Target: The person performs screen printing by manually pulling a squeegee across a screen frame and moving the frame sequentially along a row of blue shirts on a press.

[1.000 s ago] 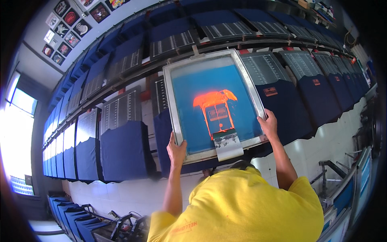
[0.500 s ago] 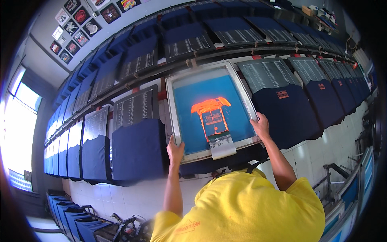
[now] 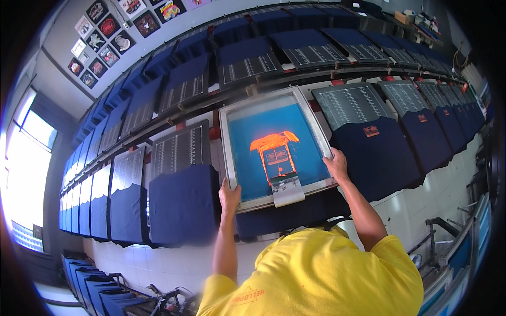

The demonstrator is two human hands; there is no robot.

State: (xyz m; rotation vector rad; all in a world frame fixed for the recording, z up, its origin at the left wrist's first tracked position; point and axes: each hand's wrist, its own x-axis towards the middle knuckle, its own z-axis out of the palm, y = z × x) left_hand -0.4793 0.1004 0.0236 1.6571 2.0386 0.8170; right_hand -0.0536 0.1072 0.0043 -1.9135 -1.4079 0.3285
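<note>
The left hand (image 3: 230,198) and right hand (image 3: 337,165) wrap opposite sides of the screen frame (image 3: 227,150), lower over a navy shirt (image 3: 298,215) than a second ago; a squeegee (image 3: 288,191) overhangs its near rim, orange ink (image 3: 271,141) inside.

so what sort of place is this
Probably a screen-printing workshop: a framed blue screen smeared with orange, ink-like paste, rows of dark boards draped with navy cloth, and small orange prints on several pieces.

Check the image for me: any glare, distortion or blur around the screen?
Head view: the window glares white at left, and nearby boards shine; fisheye bending curves the shirt rows toward the black rim; the screen frame and orange ink look reasonably sharp.
</note>
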